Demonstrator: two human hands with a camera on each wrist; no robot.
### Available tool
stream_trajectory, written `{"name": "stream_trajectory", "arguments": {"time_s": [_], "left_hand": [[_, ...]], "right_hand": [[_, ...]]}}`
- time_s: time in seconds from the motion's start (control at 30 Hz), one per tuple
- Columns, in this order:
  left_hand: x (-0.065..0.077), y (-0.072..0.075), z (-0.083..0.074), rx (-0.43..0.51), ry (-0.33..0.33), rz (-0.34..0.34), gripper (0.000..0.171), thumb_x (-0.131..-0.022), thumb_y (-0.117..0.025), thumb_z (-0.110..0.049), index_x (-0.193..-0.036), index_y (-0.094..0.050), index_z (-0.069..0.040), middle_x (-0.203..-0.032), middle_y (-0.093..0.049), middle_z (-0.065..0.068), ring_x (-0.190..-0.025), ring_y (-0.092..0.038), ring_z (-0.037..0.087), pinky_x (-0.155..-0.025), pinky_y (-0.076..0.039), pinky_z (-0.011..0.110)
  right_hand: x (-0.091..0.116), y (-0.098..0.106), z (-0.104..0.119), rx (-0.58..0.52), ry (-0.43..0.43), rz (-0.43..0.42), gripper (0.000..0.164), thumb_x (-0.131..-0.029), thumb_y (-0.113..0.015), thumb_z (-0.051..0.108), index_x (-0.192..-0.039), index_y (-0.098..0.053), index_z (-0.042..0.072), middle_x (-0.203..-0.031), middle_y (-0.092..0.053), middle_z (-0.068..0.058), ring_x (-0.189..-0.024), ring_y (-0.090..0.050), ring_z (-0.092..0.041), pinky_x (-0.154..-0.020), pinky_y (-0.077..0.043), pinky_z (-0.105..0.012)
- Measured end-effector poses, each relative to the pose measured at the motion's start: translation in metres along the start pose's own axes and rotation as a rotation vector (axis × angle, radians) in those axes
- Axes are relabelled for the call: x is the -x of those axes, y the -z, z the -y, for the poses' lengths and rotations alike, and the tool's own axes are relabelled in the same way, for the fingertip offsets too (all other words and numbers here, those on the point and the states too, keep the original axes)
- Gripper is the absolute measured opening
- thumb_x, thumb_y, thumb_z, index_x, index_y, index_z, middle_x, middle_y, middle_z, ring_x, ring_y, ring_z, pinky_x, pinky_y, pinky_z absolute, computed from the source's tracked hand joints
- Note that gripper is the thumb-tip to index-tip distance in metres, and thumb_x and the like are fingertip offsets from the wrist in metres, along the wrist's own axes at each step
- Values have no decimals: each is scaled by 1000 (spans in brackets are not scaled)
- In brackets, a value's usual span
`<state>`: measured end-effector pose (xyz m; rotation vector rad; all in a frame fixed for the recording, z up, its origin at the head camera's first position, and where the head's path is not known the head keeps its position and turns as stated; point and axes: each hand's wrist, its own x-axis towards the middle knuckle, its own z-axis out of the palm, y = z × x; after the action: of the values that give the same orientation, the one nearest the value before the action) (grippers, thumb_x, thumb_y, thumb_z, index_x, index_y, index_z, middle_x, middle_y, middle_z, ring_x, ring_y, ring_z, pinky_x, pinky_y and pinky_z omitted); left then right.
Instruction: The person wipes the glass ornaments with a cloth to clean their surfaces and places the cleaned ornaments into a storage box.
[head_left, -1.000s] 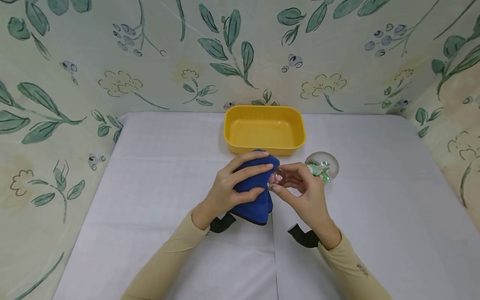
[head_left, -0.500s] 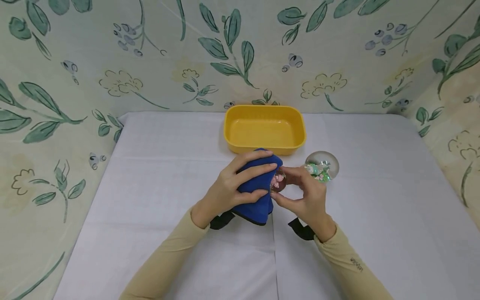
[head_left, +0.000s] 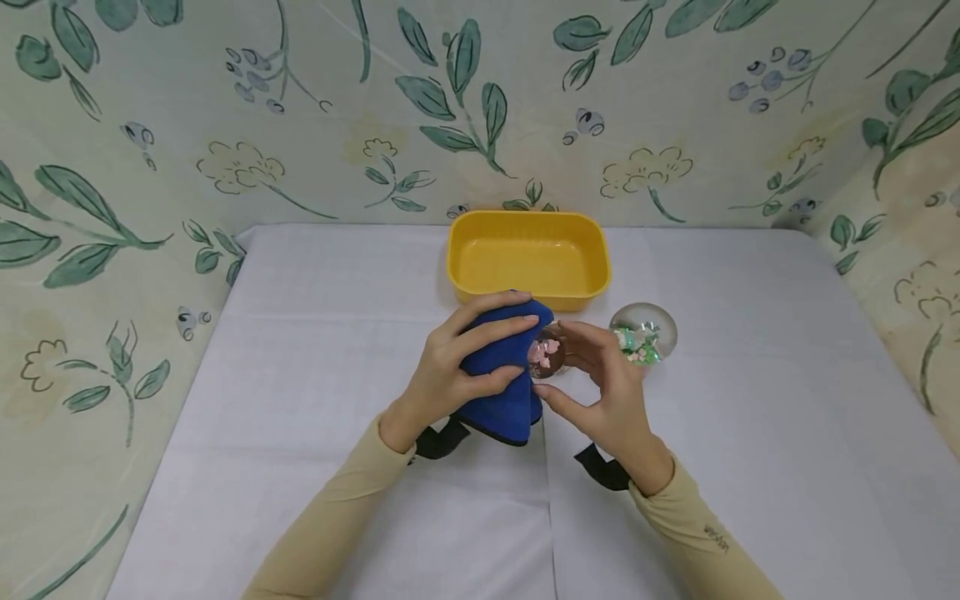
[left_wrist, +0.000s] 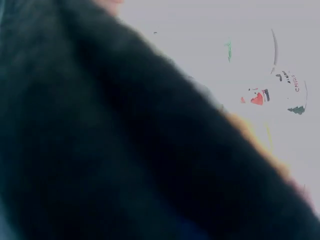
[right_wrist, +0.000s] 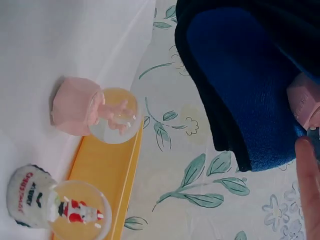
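Observation:
My left hand (head_left: 450, 358) grips a blue cloth (head_left: 501, 408) with a dark edge, which is folded round a snow globe (head_left: 546, 353). Pink shapes show inside that globe's clear dome. My right hand (head_left: 615, 396) curves its fingers round the dome's right side, with the thumb just below it at the cloth's edge. In the right wrist view, a pink base (right_wrist: 305, 102) pokes from the cloth (right_wrist: 245, 85), and one finger (right_wrist: 307, 175) lies near it. The left wrist view is mostly blocked by a dark blurred shape (left_wrist: 125, 130).
A yellow bin (head_left: 529, 302) stands behind my hands. Right of them is a globe (head_left: 645, 321) with greenish contents. The right wrist view shows a standing pink-based globe (right_wrist: 77, 106) and a white-based Christmas globe (right_wrist: 30, 197) beside the bin (right_wrist: 95, 160). A white cloth (head_left: 337, 283) covers the table.
The cloth and held snow globe have shifted slightly left, and more of the pink-filled dome shows. My right thumb and fingers are spread wider than half a second ago.

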<state>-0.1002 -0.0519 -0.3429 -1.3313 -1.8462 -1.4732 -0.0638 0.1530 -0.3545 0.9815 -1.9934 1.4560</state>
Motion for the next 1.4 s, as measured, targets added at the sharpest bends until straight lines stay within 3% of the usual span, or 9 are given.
{"name": "stream_trajectory", "arguments": {"time_s": [0.23, 0.37, 0.47, 0.63, 0.7, 0.77, 1.0, 1.13, 1.4], "left_hand": [[0, 0, -1, 17, 8, 7, 45, -96, -57, -34, -122, -60, 3, -132, -49, 20, -122, -48, 32, -100, -42, 45], [0, -2, -3, 4, -7, 50, 46, -96, -56, -34, -122, -58, 4, -133, -48, 20, -123, -48, 31, -101, -42, 44], [0, -3, -4, -27, -26, 83, 45, -97, -56, -33, -124, -57, 3, -135, -46, 20, -125, -46, 30, -102, -41, 41], [2, -3, -2, -164, -70, 162, 44, -97, -56, -32, -127, -55, 0, -137, -43, 20, -127, -43, 28, -104, -39, 38], [3, -3, -1, -205, -80, 184, 44, -96, -58, -31, -127, -55, 0, -138, -43, 19, -128, -43, 28, -105, -38, 37], [3, -3, -1, -204, -80, 188, 44, -95, -59, -30, -127, -56, 0, -138, -43, 19, -128, -43, 28, -105, -38, 37], [0, 1, -1, -85, -34, 83, 44, -97, -56, -31, -124, -58, 3, -135, -46, 20, -125, -46, 31, -103, -40, 41], [-2, 3, -1, -49, -24, 53, 46, -96, -58, -32, -124, -58, 5, -136, -46, 21, -125, -46, 31, -103, -40, 43], [-1, 6, -2, -57, -3, 186, 56, -93, -61, -36, -132, -50, 2, -142, -38, 19, -130, -40, 29, -102, -41, 42]], "right_hand": [[-3, 3, -9, 202, 254, -30, 47, -90, -67, 29, -109, -58, -13, -106, -62, -25, -88, -61, -25, -79, -51, -18], [-2, 4, -12, 218, 279, -64, 50, -88, -69, 32, -104, -60, -14, -96, -65, -22, -80, -62, -24, -78, -51, -17], [0, 2, -10, 85, 172, -71, 53, -86, -71, 29, -104, -57, -18, -94, -64, -23, -78, -64, -17, -74, -53, -18], [3, -3, 4, -213, -234, -129, 33, -83, -72, 1, -105, -56, -17, -94, -67, -12, -73, -66, -12, -64, -56, -22], [3, -4, 10, -264, -365, -146, 28, -80, -69, -9, -104, -56, -16, -90, -67, -8, -70, -67, -13, -60, -56, -23], [2, -3, 12, -242, -399, -128, 28, -78, -66, -13, -104, -55, -15, -87, -67, -10, -68, -66, -14, -59, -56, -25], [1, -2, 4, -74, -149, -28, 56, -89, -68, 25, -122, -47, -14, -117, -58, -19, -96, -63, -13, -80, -53, -23], [-2, -1, -2, -22, 43, 10, 56, -91, -66, 23, -123, -44, -18, -123, -53, -26, -109, -58, -20, -88, -51, -25], [-6, 3, -13, 189, 285, -60, 48, -88, -70, 29, -104, -59, -15, -94, -63, -23, -75, -61, -23, -75, -53, -17]]}}
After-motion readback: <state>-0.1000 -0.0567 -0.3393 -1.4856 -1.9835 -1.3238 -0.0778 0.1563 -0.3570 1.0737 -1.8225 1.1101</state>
